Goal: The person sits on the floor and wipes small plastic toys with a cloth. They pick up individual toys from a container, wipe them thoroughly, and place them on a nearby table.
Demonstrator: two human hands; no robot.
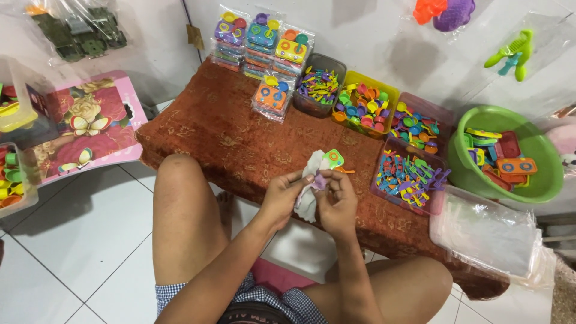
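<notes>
Both hands (312,198) pinch an upright clear bag (312,180), toys poking out top.

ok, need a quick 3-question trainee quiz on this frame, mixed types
1. True or false: both hands hold a clear plastic bag with small coloured plastic toy pieces at its top.
2. What stands at the far right end of the rust-red patterned cloth? A) round green plastic basin B) a metal bucket C) a wooden crate
3. Fill in: the flat stack of clear bags lies in front of the ____ basin.

Key: 1 true; 2 A; 3 green
</notes>
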